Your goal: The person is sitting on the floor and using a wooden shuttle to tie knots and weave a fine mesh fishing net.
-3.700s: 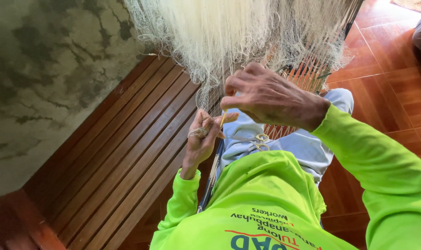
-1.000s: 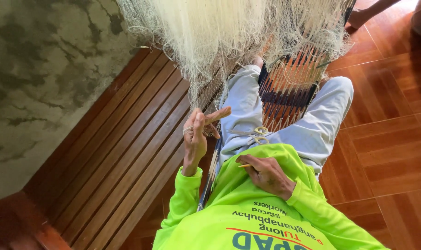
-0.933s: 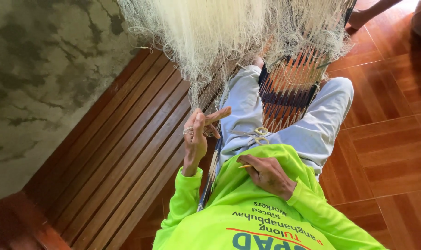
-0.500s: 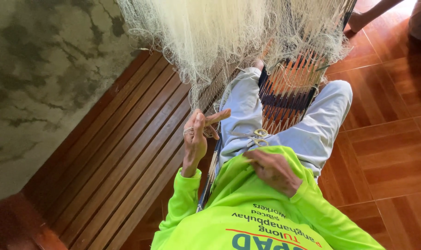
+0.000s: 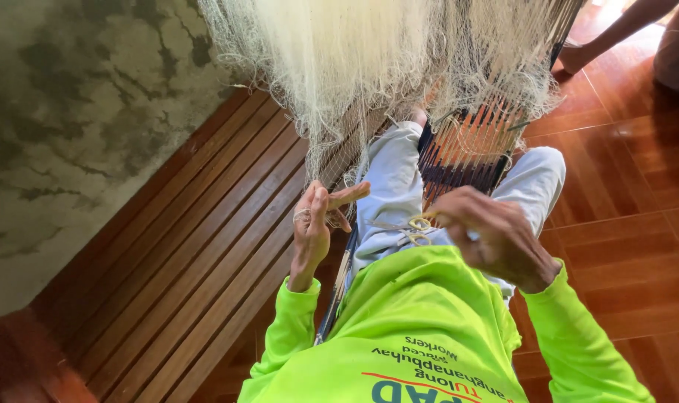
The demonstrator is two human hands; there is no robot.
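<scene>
Wooden slats [image 5: 205,246] underlie pale fishing net [image 5: 339,60]; left hand [image 5: 313,224] pinches mesh, right hand [image 5: 496,235] curled, grip unclear.

No packages, signs or screens show in the head view. The only label-like thing is the printed patch on the bright yellow-green shirt [image 5: 421,336] at the bottom edge, seen upside down from above: rows of small dark green lettering, a thin red stroke beneath them, and larger dark blue-green block letters cut off by the frame's lower border
</scene>
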